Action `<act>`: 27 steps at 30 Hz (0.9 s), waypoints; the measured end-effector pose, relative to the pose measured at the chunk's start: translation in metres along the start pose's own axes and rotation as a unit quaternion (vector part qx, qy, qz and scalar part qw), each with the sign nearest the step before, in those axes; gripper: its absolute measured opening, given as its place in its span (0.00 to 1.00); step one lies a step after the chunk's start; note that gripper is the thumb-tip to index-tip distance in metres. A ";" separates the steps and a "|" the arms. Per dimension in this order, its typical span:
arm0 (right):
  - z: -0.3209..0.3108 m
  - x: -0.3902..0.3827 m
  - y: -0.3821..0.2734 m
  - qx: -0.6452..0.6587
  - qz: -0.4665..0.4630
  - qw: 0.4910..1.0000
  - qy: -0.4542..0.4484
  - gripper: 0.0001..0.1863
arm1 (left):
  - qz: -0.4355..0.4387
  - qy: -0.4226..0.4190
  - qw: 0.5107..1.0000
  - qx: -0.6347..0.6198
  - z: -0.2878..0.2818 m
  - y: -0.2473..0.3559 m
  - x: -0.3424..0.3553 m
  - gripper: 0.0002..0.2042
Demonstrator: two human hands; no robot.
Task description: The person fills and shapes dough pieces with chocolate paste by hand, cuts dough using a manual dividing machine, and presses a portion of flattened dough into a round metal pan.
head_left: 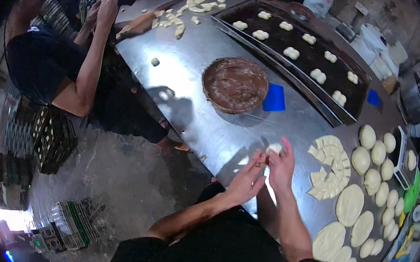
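Both hands meet above the near part of the metal table (197,129). Between the fingers shows a small pale piece of dough (273,148), partly covered by them. My left hand (247,182) touches it from the left with bent fingers. My right hand (281,170) closes on it from the right, one finger pointing up. Just to the right lies a ring of cut dough pieces (331,167), split into small wedges. Beyond the hands sits a round brown bowl (235,85) with a floury inside, and a blue scraper (275,98) lies against it.
At the back right, a dark baking tray (298,66) holds several knotted dough pieces. Dough balls (375,153) and flattened rounds (349,205) cover the right side, beside a scale (406,157). A co-worker (56,63) stands at the left edge; stacked trays (51,140) stand behind.
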State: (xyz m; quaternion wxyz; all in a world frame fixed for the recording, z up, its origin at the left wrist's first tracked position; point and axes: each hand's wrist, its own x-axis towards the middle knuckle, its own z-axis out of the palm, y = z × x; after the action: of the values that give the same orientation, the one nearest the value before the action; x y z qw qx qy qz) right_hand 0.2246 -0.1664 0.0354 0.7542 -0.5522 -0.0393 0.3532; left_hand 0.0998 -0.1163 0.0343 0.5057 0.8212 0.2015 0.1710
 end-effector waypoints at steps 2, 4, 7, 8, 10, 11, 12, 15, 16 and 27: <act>0.027 0.055 -0.001 -0.269 -0.157 0.948 -0.071 0.28 | -0.020 0.018 0.999 0.025 -0.049 -0.008 -0.003 0.25; 0.055 0.105 -0.003 -0.447 -0.285 0.841 -0.113 0.28 | -0.077 0.055 0.995 -0.023 -0.081 -0.043 -0.014 0.21; 0.090 0.165 -0.009 -0.590 -0.415 0.651 -0.237 0.26 | -0.196 0.062 0.974 -0.100 -0.118 -0.082 -0.030 0.16; 0.098 0.180 -0.005 -0.641 -0.394 0.582 -0.308 0.24 | -0.228 0.090 0.965 -0.097 -0.127 -0.097 -0.037 0.16; 0.108 0.192 -0.004 -0.687 -0.362 0.504 -0.378 0.23 | -0.263 0.116 0.952 -0.102 -0.138 -0.118 -0.052 0.17; 0.118 0.191 -0.011 -0.733 -0.255 0.485 -0.404 0.22 | -0.251 0.145 0.953 -0.088 -0.144 -0.125 -0.060 0.16; 0.123 0.191 -0.016 -0.770 -0.144 0.458 -0.420 0.22 | -0.235 0.171 0.954 -0.076 -0.149 -0.132 -0.066 0.15; 0.119 0.211 -0.023 -0.679 -0.149 0.577 -0.430 0.23 | -0.215 0.175 0.958 -0.075 -0.151 -0.150 -0.069 0.14; 0.119 0.215 -0.026 -0.630 -0.138 0.631 -0.430 0.24 | -0.211 0.182 0.957 -0.080 -0.151 -0.152 -0.066 0.14; 0.113 0.168 -0.026 -0.325 0.223 0.856 -0.335 0.22 | -0.256 0.094 0.824 -0.497 -0.080 -0.088 0.043 0.17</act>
State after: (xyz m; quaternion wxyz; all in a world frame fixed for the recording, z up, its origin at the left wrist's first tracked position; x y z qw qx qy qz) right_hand 0.3121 0.0181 0.0456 0.3743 -0.6079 -0.2781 0.6426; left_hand 0.0841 0.0019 -0.0077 0.8498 0.3576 0.3382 0.1887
